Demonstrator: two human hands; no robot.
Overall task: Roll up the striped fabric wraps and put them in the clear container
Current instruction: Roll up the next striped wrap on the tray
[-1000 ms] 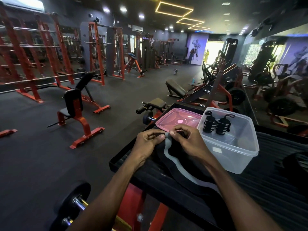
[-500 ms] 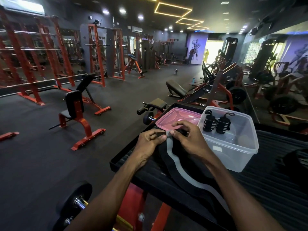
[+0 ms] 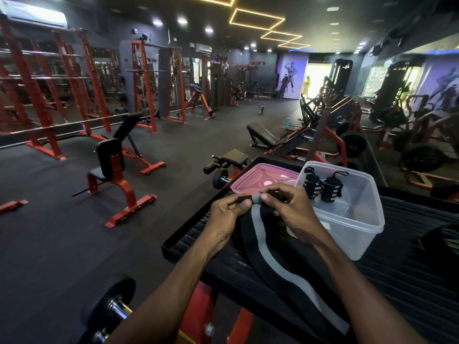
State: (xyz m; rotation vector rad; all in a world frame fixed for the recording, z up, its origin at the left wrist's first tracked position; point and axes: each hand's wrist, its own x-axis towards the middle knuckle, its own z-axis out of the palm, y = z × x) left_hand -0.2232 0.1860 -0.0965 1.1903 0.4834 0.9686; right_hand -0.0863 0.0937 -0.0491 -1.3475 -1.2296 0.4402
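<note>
Both hands meet over a ribbed black tray (image 3: pixel 409 264), working the far end of a wrap (image 3: pixel 263 234). The wrap is black with a grey stripe down its length; it runs from the fingers back toward the person, curving over the tray's near edge and hanging off it.

The left hand (image 3: pixel 226 214) pinches the wrap's end between thumb and curled forefinger, the other fingers folded in under the cloth. The right hand (image 3: pixel 293 209) pinches the same end from the other side, thumb tip just beside the left thumb, with the grey stripe showing in the narrow gap between them. The right fingers (image 3: pixel 275 188) arch over the end, bent and slightly spread. The end looks folded or turned over on itself under the fingertips, though how far it is rolled cannot be told.

Just right of the right hand stands the clear tub (image 3: pixel 357 234), open, its near wall touching or almost touching the right wrist. Inside it, beyond the right fingers, two rolled wraps (image 3: pixel 323 188) stand upright side by side, black with pale stripes, each with a loop at the top.

Just beyond both hands lies a pink lid (image 3: pixel 250 176), flat on the tray, beside the tub's left wall.
</note>
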